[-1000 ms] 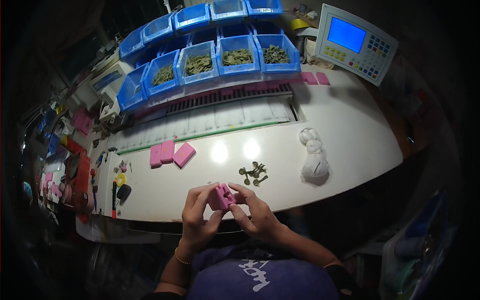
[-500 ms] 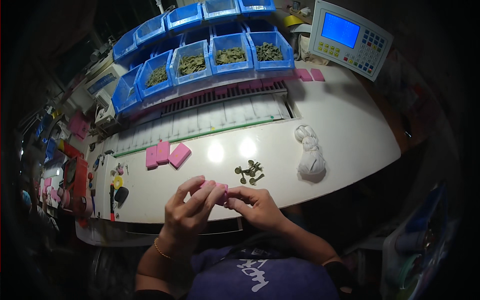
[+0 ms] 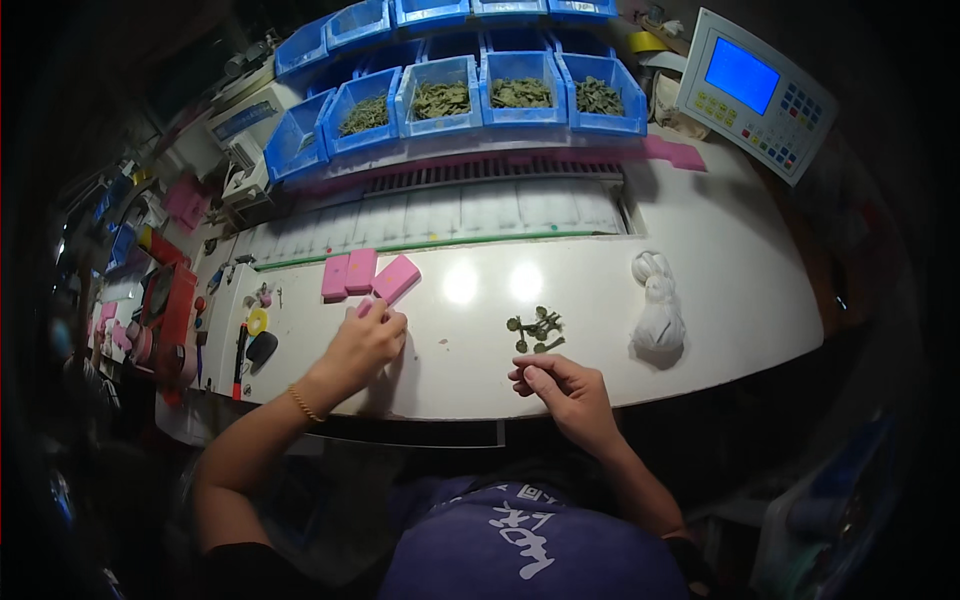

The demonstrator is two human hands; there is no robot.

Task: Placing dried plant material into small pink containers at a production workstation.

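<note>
My left hand (image 3: 362,345) is closed on a small pink block (image 3: 364,308), mostly covered by the fingers. It is just in front of a group of three like blocks, of which the tilted pink block (image 3: 397,279) is the nearest to the hand on the right. My right hand (image 3: 570,395) hovers at the table's front edge, its fingers curled and the thumb against them. Whether anything small is between those fingertips is hidden. Just beyond it lies a little heap of dark green, round-headed pieces with stems (image 3: 537,326).
Blue bins (image 3: 450,100) of green pieces rise at the back, behind a pale strip (image 3: 440,218) with a green edge. A tied white cloth bundle (image 3: 657,310) is at right, a keypad panel (image 3: 760,90) beyond. At left are a yellow ring (image 3: 257,321) and a black rounded object (image 3: 262,348).
Both hands were together at the front edge around a pink block. They have parted: my left hand took the block forward to the group, while my right hand let go of it.
</note>
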